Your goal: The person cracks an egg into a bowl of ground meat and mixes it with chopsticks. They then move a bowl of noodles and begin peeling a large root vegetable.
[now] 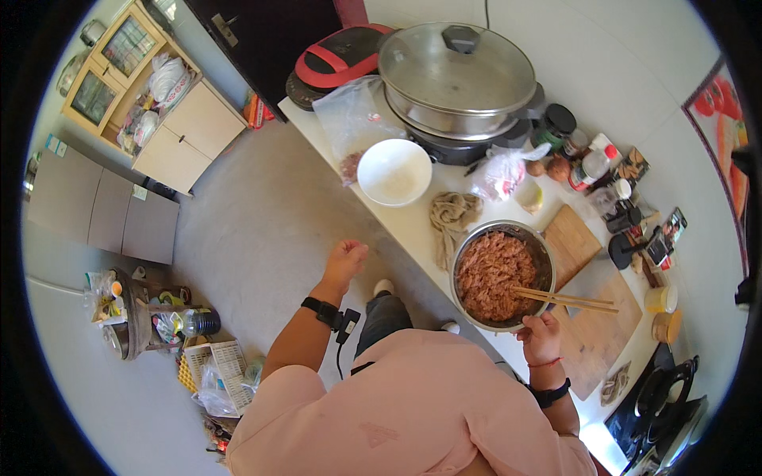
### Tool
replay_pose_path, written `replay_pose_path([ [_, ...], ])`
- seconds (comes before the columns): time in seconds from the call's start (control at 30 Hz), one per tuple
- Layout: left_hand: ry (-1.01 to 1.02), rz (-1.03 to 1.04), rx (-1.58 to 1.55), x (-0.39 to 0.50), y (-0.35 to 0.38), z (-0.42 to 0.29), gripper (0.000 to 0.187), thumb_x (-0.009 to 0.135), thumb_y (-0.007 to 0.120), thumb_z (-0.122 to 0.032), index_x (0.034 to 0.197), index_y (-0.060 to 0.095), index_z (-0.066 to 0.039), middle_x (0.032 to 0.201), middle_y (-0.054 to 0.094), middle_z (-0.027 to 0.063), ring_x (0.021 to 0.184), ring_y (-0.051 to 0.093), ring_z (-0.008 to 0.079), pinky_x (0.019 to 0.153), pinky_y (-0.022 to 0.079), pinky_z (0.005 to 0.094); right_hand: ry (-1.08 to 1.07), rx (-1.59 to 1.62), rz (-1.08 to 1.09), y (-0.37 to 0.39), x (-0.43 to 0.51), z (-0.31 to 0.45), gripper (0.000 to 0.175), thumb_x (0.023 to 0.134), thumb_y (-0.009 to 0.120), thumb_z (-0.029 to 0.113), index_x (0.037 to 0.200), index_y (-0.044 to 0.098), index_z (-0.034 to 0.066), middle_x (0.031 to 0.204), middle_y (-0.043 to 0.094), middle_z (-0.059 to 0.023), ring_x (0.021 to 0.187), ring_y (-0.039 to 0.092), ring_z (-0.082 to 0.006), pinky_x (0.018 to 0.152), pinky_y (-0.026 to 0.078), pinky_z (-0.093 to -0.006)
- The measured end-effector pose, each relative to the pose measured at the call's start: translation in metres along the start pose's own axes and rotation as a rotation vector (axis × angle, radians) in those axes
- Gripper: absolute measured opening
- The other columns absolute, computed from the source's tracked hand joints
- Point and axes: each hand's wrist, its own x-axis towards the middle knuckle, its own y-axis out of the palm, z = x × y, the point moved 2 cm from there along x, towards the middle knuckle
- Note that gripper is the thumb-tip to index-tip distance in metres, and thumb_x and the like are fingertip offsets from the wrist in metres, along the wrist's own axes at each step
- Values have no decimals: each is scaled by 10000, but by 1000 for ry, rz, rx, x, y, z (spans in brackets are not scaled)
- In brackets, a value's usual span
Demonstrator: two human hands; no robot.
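Note:
My right hand (540, 338) grips the near rim of a stainless steel bowl (549, 262) on the counter. Reddish minced meat (494, 273) fills much of the bowl. A pair of wooden chopsticks (571, 299) leans in the mince, their ends sticking out over the right rim. My left hand (345, 262) hangs in the air above the floor, left of the counter, loosely curled with nothing visible in it. Right of the bowl lie wooden cutting boards (601, 339), with a cleaver's wide blade (592, 275) on them. A crumpled brown cloth (452, 217) lies just behind the bowl.
A white bowl (394, 172) stands near the counter edge, beside a plastic bag (351, 113). Behind are a lidded steamer pot (458, 83) and a red-black electric griddle (339, 56). Bottles (592, 166) and a phone on a stand (667, 238) line the wall; a pan (667, 387) sits front right.

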Motion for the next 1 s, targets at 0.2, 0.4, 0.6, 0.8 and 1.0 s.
replay_pose_path([
  [0.2, -14, 127, 46, 62, -45, -9, 315, 864, 672, -242, 1106, 536, -93, 1018, 591, 28, 959, 577, 151, 762, 486, 339, -5, -81, 42, 97, -5, 17, 70, 821, 586, 3, 863, 637, -19, 746, 664, -98, 535, 619, -178, 467, 496, -268],
  [0.4, 31, 232, 139, 140, -161, -40, 280, 865, 671, -221, 1077, 559, -77, 987, 597, 30, 899, 572, 135, 740, 478, 306, 21, -323, 52, 282, -2, 34, 62, 835, 608, 18, 871, 624, -29, 718, 612, -68, 568, 618, -170, 505, 511, -255],
  [0.6, 33, 32, 10, 165, -308, -72, 281, 866, 663, -211, 1076, 559, -56, 965, 594, 37, 852, 570, 142, 738, 482, 303, 182, -81, 318, 484, 51, 28, 127, 841, 636, 52, 946, 614, -15, 844, 633, -81, 682, 632, -194, 558, 540, -304],
  [0.8, -52, -74, -153, 167, -390, -52, 256, 904, 632, -238, 1077, 537, -75, 1077, 603, 63, 1025, 610, 221, 807, 494, 363, 90, 105, 274, 627, 123, 23, 76, 852, 622, 54, 900, 580, 13, 813, 570, -85, 717, 571, -200, 609, 534, -324],
  [1.0, -81, -182, -197, 173, -425, -47, 251, 881, 638, -180, 1078, 554, -50, 1016, 623, 74, 963, 613, 196, 769, 511, 371, -129, 326, 133, 732, 238, 60, 78, 845, 591, 25, 899, 558, -20, 842, 600, -118, 722, 614, -223, 644, 575, -338],
])
